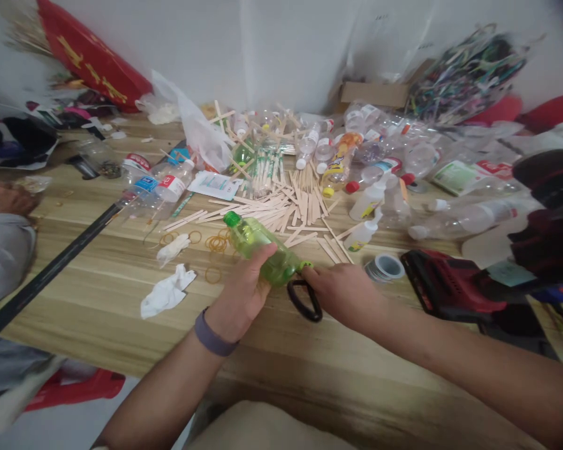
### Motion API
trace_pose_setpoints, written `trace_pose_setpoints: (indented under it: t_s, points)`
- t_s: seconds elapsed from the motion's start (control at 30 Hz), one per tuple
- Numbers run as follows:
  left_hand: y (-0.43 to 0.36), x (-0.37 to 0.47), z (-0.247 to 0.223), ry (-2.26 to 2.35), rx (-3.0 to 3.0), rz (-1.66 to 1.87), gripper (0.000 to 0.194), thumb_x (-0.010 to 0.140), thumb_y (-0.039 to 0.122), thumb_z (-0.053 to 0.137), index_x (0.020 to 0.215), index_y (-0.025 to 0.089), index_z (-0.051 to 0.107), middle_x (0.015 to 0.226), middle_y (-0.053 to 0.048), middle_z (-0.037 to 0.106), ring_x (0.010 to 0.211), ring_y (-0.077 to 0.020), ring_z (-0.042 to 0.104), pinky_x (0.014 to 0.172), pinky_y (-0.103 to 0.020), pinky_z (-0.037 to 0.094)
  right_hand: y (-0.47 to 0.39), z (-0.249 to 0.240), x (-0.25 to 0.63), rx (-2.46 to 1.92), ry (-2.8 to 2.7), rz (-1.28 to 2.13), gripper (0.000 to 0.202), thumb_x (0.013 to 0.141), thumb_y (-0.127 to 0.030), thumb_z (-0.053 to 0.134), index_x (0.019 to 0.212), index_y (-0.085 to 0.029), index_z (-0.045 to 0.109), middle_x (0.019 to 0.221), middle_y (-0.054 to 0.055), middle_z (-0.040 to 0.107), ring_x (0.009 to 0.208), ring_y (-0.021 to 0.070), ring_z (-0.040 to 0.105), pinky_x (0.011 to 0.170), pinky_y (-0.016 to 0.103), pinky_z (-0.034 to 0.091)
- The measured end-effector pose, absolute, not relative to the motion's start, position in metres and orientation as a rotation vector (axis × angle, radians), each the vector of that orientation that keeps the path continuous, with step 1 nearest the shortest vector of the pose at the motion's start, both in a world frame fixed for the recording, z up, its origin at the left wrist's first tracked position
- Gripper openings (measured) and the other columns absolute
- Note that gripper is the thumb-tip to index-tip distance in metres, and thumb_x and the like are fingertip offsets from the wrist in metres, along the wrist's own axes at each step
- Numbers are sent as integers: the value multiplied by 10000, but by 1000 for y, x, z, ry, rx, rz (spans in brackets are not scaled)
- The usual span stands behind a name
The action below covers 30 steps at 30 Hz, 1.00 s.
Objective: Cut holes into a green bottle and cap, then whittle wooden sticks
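A green plastic bottle (261, 242) with a green cap lies tilted over the wooden table, its cap pointing to the upper left. My left hand (244, 289) is wrapped round its lower side, the thumb on top. Scissors with black handle loops (304, 301) are at the bottle's base. My right hand (334, 289) is closed on the scissors' handle, next to the bottle's end. The blades are mostly hidden by the bottle and my fingers.
Wooden sticks (281, 209) lie spread behind the bottle. Rubber bands (217, 244) and crumpled tissue (167, 291) are on the left. Glue bottles (362, 235), a wire spool (385, 267), a red-black power tool (450, 284) and clear bottles stand or lie right. Another person's hand (2, 197) rests far left.
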<state>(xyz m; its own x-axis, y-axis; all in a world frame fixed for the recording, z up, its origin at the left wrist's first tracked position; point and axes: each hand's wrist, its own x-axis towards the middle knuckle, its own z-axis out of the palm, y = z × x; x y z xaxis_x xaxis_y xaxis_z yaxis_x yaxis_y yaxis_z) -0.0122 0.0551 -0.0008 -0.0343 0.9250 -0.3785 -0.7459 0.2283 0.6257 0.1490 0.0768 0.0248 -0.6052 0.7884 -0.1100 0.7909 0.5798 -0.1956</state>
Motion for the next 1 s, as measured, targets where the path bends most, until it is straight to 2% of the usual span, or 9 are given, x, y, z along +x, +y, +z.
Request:
trace_pose_setpoints:
  t_s: [0.07, 0.13, 0.23, 0.4, 0.67, 0.87, 1.0]
  points:
    - [59, -11, 2, 843, 207, 1391, 77, 798, 117, 638, 858, 164, 640, 775, 5, 700, 704, -140, 660, 761, -281, 557, 74, 23, 150, 1577, 2704, -750, 158, 883, -169, 463, 867, -131, 616, 700, 86, 646, 585, 198, 605, 513, 263, 317]
    - [60, -10, 6, 798, 184, 1430, 87, 797, 112, 630, 866, 165, 637, 797, 11, 709, 698, -126, 664, 760, -268, 554, 71, 24, 149, 1658, 2553, -1243, 291, 938, -307, 382, 806, -147, 586, 628, 63, 629, 511, 173, 592, 489, 249, 368]
    - [59, -11, 8, 735, 245, 1451, 66, 777, 136, 651, 841, 151, 645, 810, -7, 714, 703, -132, 666, 730, -253, 543, 65, 25, 144, 1640, 2214, -1944, 431, 934, -465, 294, 737, -169, 539, 521, 36, 583, 407, 149, 547, 426, 232, 391]
    - [56, -15, 4, 716, 506, 1279, 185, 731, 299, 710, 800, 135, 661, 722, -55, 690, 615, -201, 647, 638, -324, 516, 54, 16, 137, 1699, 1721, -2608, 396, 878, -504, 353, 771, -164, 525, 474, 5, 532, 337, 92, 450, 359, 179, 319]
    - [56, -13, 5, 734, 490, 1386, 118, 702, 231, 721, 783, 153, 686, 764, -43, 697, 702, -186, 663, 718, -293, 517, 48, 12, 138, 1643, 1475, -2925, 381, 832, -514, 502, 720, -152, 541, 434, -1, 530, 313, 88, 447, 337, 163, 287]
    - [53, -17, 8, 671, 586, 1336, 234, 626, 287, 773, 786, 136, 694, 715, -61, 693, 842, -281, 679, 742, -355, 533, 43, 12, 139, 1545, 1544, -2971, 482, 747, -623, 601, 721, -145, 548, 444, 5, 550, 331, 101, 477, 347, 169, 306]
    - [50, -17, 10, 619, 552, 1320, 206, 597, 207, 759, 771, 164, 657, 719, -58, 694, 946, -317, 671, 811, -397, 534, 38, 11, 142, 1474, 1629, -2939, 506, 767, -659, 568, 721, -156, 525, 456, 4, 555, 340, 114, 495, 353, 180, 322]
